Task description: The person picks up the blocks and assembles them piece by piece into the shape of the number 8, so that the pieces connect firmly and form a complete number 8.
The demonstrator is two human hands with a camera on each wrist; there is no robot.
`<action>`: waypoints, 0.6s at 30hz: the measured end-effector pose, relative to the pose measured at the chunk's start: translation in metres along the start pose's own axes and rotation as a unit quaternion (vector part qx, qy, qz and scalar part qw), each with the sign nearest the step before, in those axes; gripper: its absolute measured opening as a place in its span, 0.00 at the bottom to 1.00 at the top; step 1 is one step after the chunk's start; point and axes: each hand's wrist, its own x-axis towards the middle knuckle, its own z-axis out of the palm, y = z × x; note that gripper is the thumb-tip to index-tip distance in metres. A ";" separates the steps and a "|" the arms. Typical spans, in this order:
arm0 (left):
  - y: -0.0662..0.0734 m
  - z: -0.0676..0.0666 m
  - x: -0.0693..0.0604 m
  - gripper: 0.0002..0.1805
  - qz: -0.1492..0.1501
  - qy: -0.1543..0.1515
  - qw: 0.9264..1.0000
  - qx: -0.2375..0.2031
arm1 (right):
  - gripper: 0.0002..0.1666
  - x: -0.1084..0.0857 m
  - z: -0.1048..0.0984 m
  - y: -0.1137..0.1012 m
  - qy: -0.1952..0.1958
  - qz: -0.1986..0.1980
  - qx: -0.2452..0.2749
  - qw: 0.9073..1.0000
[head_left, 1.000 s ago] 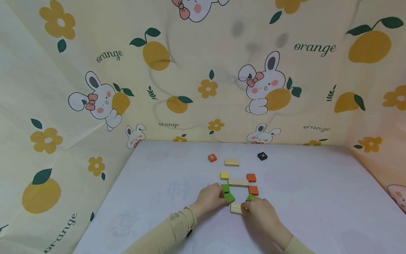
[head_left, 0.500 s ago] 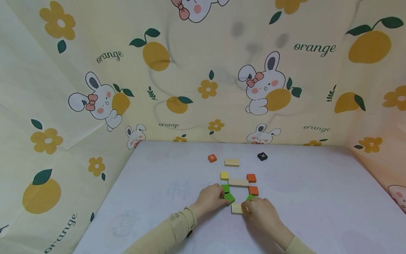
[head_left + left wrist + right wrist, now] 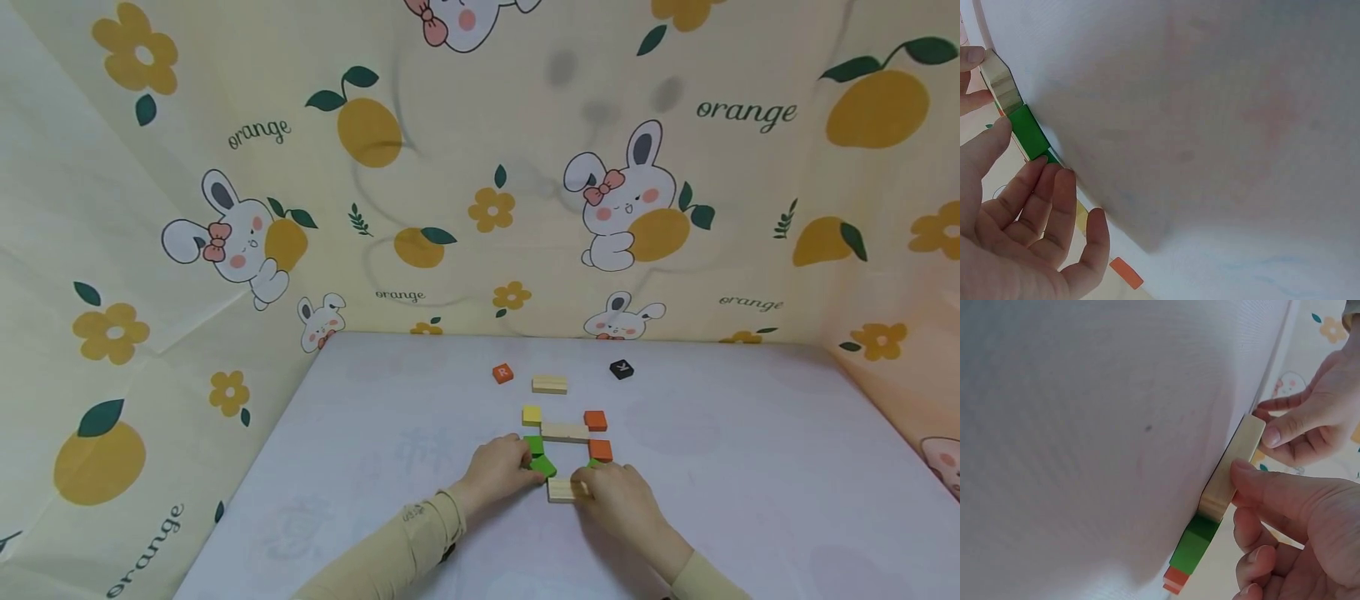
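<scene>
My left hand (image 3: 495, 468) pinches a green block (image 3: 543, 466) between thumb and index finger, its other fingers fanned out in the left wrist view. A second green block (image 3: 535, 445) lies just behind it. My right hand (image 3: 618, 497) pinches a pale wooden block (image 3: 1235, 461) with thumb and fingers; in the head view its right end is hidden by the hand. One end of this block meets the held green block in the left wrist view. At its other end lies another green block (image 3: 1195, 542), mostly covered by my right hand in the head view.
Behind the hands, a flat wooden block (image 3: 565, 432) lies between a yellow block (image 3: 532, 415) and orange blocks (image 3: 596, 419). Farther back are another wooden block (image 3: 550, 384), an orange letter tile (image 3: 503, 373) and a black letter tile (image 3: 622, 369). A patterned cloth (image 3: 450, 192) stands behind the table.
My right hand has shifted the wooden block slightly to the right and away from me, closer to the green blocks. The left hand stays in place.
</scene>
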 end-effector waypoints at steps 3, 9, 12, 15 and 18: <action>0.000 0.000 0.000 0.17 0.002 0.004 1.000 0.003 | 0.11 -0.001 -0.001 0.000 0.004 -0.002 0.005 1.000; 0.001 0.000 0.000 0.16 -0.001 0.003 1.000 0.002 | 0.13 -0.001 0.000 0.001 -0.006 0.004 0.008 1.000; 0.001 0.001 0.000 0.17 -0.001 0.002 1.000 0.000 | 0.12 -0.001 0.001 0.001 -0.018 0.011 0.010 1.000; 0.000 0.002 -0.001 0.16 0.002 0.004 1.000 0.002 | 0.12 -0.001 0.001 0.000 -0.019 0.015 0.011 1.000; 0.000 0.002 -0.001 0.16 0.002 0.008 1.000 0.001 | 0.12 -0.002 0.001 0.001 -0.011 0.012 0.014 1.000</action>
